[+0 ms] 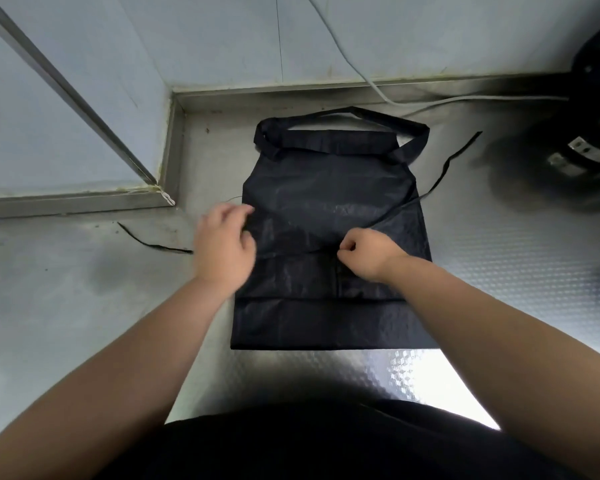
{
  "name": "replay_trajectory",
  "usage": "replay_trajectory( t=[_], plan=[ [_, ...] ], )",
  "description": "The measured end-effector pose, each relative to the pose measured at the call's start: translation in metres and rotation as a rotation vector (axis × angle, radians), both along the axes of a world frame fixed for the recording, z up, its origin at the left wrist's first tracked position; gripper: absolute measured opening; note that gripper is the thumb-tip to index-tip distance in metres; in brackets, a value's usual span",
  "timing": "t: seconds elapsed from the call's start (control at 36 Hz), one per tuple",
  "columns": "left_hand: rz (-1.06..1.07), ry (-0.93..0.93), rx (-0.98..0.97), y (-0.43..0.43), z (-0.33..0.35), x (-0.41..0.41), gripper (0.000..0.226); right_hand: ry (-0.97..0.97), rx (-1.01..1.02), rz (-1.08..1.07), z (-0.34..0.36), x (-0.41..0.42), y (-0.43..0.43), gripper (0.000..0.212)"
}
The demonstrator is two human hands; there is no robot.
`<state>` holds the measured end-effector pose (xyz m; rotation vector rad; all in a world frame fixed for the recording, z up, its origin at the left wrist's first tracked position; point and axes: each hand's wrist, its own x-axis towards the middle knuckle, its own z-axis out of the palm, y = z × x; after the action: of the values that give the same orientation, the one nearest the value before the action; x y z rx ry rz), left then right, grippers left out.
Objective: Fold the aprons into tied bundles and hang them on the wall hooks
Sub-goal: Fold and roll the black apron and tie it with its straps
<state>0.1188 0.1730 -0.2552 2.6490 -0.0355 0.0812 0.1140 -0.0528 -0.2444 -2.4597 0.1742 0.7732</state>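
– Steel surface (84,306) in a corner of pale wall panels: what lies on it?

– One black apron (326,188), spread flat in front of the person, its sides folded in to make a long panel. The neck loop (343,114) lies at the far end. A white cable (361,74) runs down the wall behind it.

– Which step is shown?

– Judged from the layout, folding is partly done and tying has begun. No bundle exists yet, and no hooks are in view.

– How are the hands placed?

– The right hand (364,252) sits at mid-apron with its fingers curled tight, pinching the right tie (440,181), which trails away to the far right. The left hand (224,244) is at the apron's left edge, fingers loosely bent. It is blurred, so whether it grips cloth or strap cannot be told. The left tie (146,242) lies loose on the surface beside it.

– What does the next move call for?

– Probably drawing both ties across the panel, then rolling or folding the cloth toward them. Thin straps slip easily, so both must stay taut.
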Motion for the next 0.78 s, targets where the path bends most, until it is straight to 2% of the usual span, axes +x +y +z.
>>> replay_trajectory(
  t=[0.08,0.14,0.19,0.36,0.44,0.53,0.64,0.78],
  plan=[
    [-0.291,0.082,-0.005,-0.019,-0.008,-0.007,0.040,-0.121,-0.044,-0.141,-0.002,0.007,-0.011,0.033],
    [-0.376,0.195,0.015,-0.035,-0.013,-0.010,0.042,-0.157,-0.089,-0.163,-0.003,0.012,-0.022,0.041],
    [-0.408,0.289,0.038,-0.046,-0.015,-0.009,0.044,-0.179,-0.116,-0.173,-0.004,0.015,-0.030,0.043],
    [-0.416,0.315,0.041,-0.061,-0.019,0.004,0.036,-0.201,-0.164,-0.196,-0.008,0.022,-0.055,0.052],
    [-0.390,0.308,0.030,-0.068,-0.021,0.008,0.028,-0.168,-0.210,-0.123,-0.011,0.028,-0.068,0.057],
    [-0.337,0.291,-0.002,-0.073,-0.023,0.012,0.021,-0.119,-0.252,0.004,-0.013,0.036,-0.075,0.049],
    [-0.280,0.288,-0.055,-0.077,-0.025,0.013,0.015,-0.172,-0.342,0.136,-0.011,0.044,-0.079,0.033],
    [-0.235,0.296,-0.088,-0.080,-0.025,0.015,0.011,-0.243,-0.307,0.159,-0.006,0.055,-0.077,0.026]
  ],
)
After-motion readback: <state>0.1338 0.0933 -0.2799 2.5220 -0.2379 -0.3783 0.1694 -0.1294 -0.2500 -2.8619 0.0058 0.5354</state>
